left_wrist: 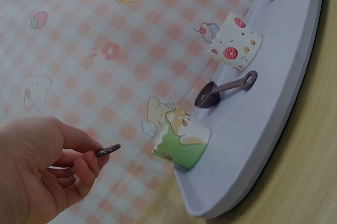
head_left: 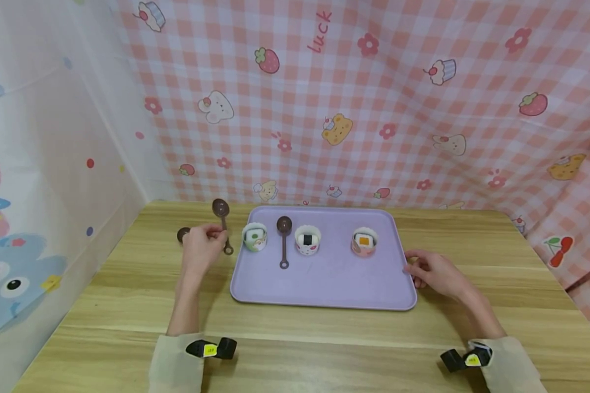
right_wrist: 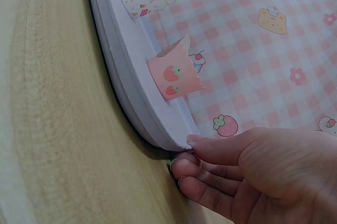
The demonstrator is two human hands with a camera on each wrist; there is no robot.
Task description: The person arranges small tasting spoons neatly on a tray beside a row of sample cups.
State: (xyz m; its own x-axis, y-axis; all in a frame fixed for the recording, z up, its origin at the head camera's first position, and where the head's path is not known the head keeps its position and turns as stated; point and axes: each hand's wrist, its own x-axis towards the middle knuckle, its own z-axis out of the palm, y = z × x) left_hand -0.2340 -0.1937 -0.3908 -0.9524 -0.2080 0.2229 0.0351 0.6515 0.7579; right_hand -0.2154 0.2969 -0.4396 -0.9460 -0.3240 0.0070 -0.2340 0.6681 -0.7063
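Note:
My left hand [head_left: 202,248] pinches the handle of a brown measuring spoon [head_left: 220,208] left of the lilac tray [head_left: 324,286]. The bowl points away; in the left wrist view only the handle's ring end [left_wrist: 109,150] shows past the fingers. Another brown measuring spoon [head_left: 182,234] lies on the table, partly covered by that hand. A third measuring spoon [head_left: 284,226] lies on the tray between a green paper cup [head_left: 254,245] and a white patterned one [head_left: 307,249]. My right hand [right_wrist: 247,169] grips the tray's right rim between thumb and fingers.
Toward the tray's right side stands a pink paper cup [head_left: 364,249]. Each cup holds a small white block with a differently coloured mark. The wooden table [head_left: 295,349] meets a checked pink cloth [head_left: 295,109] behind the tray, and a pale cloth hangs at left.

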